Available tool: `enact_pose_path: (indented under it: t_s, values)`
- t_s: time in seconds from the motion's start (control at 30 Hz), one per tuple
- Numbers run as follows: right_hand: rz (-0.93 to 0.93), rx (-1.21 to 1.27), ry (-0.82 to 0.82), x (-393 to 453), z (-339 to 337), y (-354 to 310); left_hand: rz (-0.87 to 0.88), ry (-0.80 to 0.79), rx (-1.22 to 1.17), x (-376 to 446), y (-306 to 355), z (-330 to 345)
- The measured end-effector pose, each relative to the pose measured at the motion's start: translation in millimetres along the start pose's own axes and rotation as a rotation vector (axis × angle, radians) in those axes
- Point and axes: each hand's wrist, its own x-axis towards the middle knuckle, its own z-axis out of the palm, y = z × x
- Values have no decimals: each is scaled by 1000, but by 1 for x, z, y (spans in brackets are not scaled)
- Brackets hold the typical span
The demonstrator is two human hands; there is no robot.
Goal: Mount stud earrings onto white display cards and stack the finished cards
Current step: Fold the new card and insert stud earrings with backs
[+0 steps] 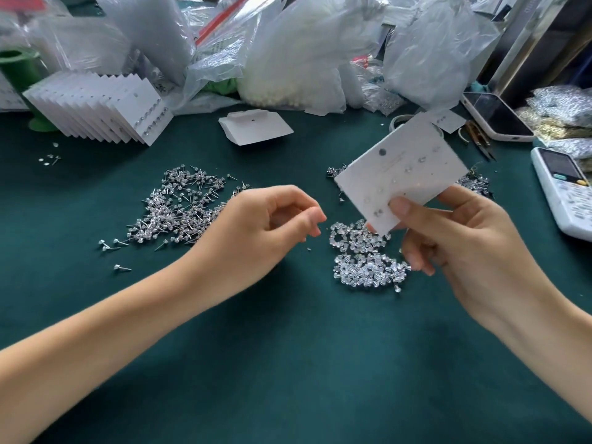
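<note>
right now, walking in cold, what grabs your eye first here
A right hand pinches a white rectangular display card above the dark green tablecloth. Left of centre glitters a pile of silver stud earrings; far left leans a fanned row of finished white cards.
</note>
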Motion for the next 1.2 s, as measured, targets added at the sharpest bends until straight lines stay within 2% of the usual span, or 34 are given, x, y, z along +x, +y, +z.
enact_pose_path:
  t_s: [0.1, 0.2, 0.73, 1.2]
  values:
    - [12, 28, 55, 4, -5, -2, 142, -7, 321, 3, -6, 2]
    - [23, 30, 62, 4, -5, -1, 234, -46, 477, 6, -6, 5]
    - [55, 48, 4, 3, -3, 4, 260, -121, 450, 15, -8, 8]
    - [-1, -10, -22, 3, -5, 10, 246, -85, 336, 9, -6, 4]
